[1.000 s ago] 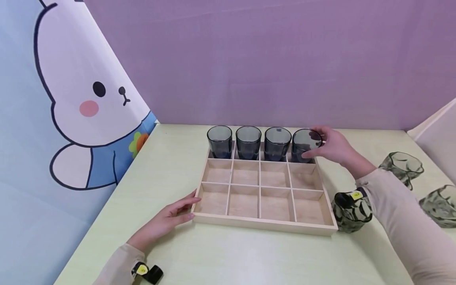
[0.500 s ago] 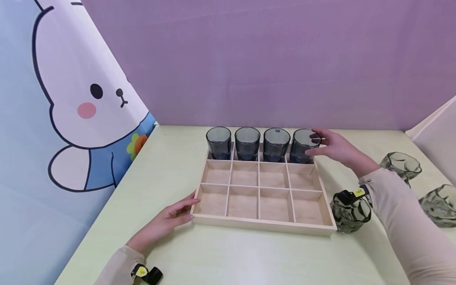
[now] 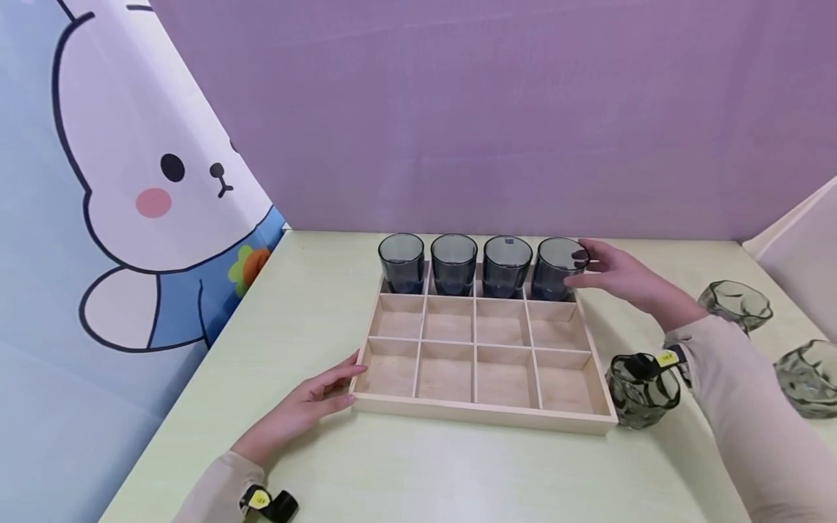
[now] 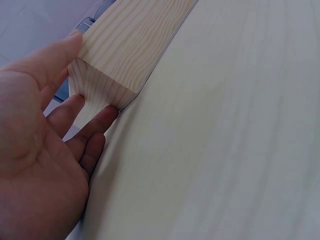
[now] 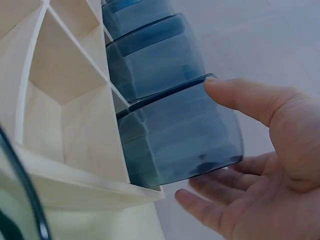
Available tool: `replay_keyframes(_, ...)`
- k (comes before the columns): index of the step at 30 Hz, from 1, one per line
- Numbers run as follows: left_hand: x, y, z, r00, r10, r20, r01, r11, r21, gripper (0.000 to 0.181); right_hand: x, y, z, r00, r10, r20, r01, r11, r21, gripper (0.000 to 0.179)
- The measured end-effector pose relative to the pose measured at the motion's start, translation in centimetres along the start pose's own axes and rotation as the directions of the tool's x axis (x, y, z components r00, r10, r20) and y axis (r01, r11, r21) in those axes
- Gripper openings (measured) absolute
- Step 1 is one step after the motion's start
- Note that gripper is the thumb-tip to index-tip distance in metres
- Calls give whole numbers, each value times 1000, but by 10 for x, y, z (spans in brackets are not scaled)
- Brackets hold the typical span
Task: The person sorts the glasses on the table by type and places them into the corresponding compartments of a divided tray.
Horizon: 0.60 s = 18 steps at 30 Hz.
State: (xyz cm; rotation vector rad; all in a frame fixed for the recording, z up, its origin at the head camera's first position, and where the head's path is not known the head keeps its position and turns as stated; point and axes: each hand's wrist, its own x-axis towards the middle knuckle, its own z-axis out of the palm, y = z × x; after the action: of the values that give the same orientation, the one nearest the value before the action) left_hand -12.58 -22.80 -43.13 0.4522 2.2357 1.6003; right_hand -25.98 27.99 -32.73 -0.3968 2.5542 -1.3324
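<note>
A light wooden divided tray (image 3: 480, 415) lies on the table. Its back row holds several smoky grey-blue glasses, standing upright, one per compartment. At the tray's front left corner is my left hand (image 3: 307, 401), its fingertips and thumb resting lightly against the wood, as the left wrist view shows. My right hand (image 3: 621, 277) is at the rightmost glass (image 3: 552, 280). In the right wrist view the thumb (image 5: 240, 95) lies at that glass's rim and the loosely spread fingers (image 5: 200, 207) are along its far side, partly hidden behind it; the hand looks loosened.
A wavy greenish glass (image 3: 644, 392) stands against the tray's right side, below my right wrist. Two more wavy glasses, a farther one (image 3: 735, 301) and a nearer one (image 3: 811, 378), stand at the right. A purple backdrop (image 3: 497, 116) rises behind the table (image 3: 418, 472).
My right hand has drawn slightly right, and its fingers have eased from the rightmost glass, which has settled a little lower in its compartment. The left hand has stayed at the tray's corner.
</note>
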Motion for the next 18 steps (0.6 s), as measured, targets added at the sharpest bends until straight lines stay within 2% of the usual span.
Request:
replay_keyframes(7, 0, 0, -1, 1000, -10, -5, 10, 1000, 13, 49, -24, 1, -6, 1000, -17, 4, 17, 1000, 3, 89)
replay_keyframes(11, 0, 0, -2, 1000, 18, -2, -18, 1000, 9, 49, -36, 3, -7, 999, -39, 4, 40, 999, -18, 85)
replay_keyframes(18, 1, -2, -2, 1000, 14, 4, -14, 1000, 0, 49, -57, 12, -6, 993, -113, 41, 115, 992, -54, 78)
